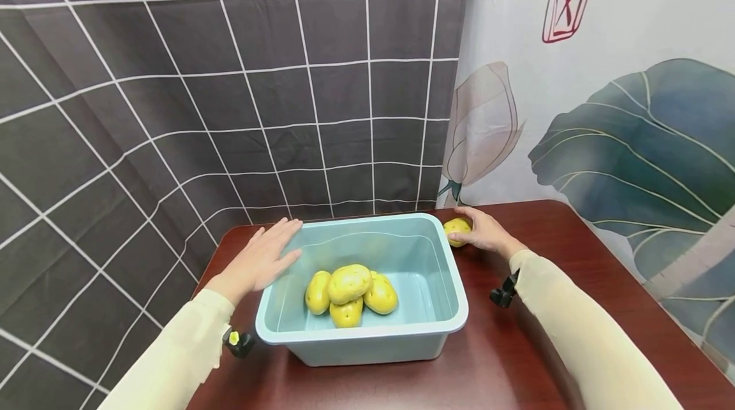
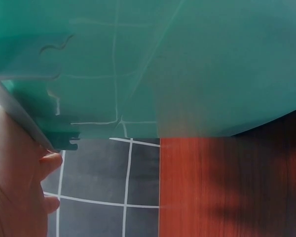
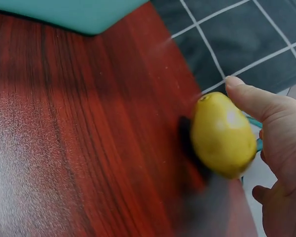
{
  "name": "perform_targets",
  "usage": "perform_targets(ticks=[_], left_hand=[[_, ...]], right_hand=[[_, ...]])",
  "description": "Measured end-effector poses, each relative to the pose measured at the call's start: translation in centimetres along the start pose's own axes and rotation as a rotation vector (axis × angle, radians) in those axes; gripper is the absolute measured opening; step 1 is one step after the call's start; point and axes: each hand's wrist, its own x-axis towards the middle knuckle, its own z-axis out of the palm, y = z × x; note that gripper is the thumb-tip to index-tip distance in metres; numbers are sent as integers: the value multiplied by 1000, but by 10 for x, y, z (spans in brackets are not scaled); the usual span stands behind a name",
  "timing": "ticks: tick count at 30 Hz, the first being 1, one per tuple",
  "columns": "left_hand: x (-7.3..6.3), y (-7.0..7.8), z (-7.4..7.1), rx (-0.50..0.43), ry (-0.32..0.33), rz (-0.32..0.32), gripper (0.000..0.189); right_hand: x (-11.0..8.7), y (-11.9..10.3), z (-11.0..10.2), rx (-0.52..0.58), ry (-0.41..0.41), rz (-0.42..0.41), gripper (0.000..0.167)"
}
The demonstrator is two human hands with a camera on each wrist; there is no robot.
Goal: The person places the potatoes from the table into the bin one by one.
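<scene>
A light blue plastic basin (image 1: 373, 335) stands on the table with several yellow potatoes (image 1: 349, 284) heaped in it. Over the basin's left rim lies my left hand (image 1: 261, 260), fingers straight and thumb on the inner side; the left wrist view shows part of that hand (image 2: 19, 173) against the basin's side (image 2: 197, 64). Beyond the basin's right edge, my right hand (image 1: 485, 229) grips another potato (image 1: 457, 231) between thumb and fingers. In the right wrist view this potato (image 3: 223, 136) is close over the table near its far edge, casting a shadow beside it.
The dark red wooden table (image 1: 488, 346) ends at the back against a grey grid-patterned curtain (image 1: 339, 97). To the right hangs a white cloth with painted leaves (image 1: 643, 148). Each wrist carries a small black camera mount (image 1: 505, 290).
</scene>
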Motion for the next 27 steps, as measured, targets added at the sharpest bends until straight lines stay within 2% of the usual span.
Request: perform_targets(ticks=[10,22,27], left_hand=[[0,1,1,-2,-7,-8,63],[-1,1,1,-9,4,-2,62],[0,0,1,-4,12,6,62]], right_hand=[[1,11,8,11,19,85,83],[0,20,18,58,84,125,81],[-1,22,23,42,118,142,81]])
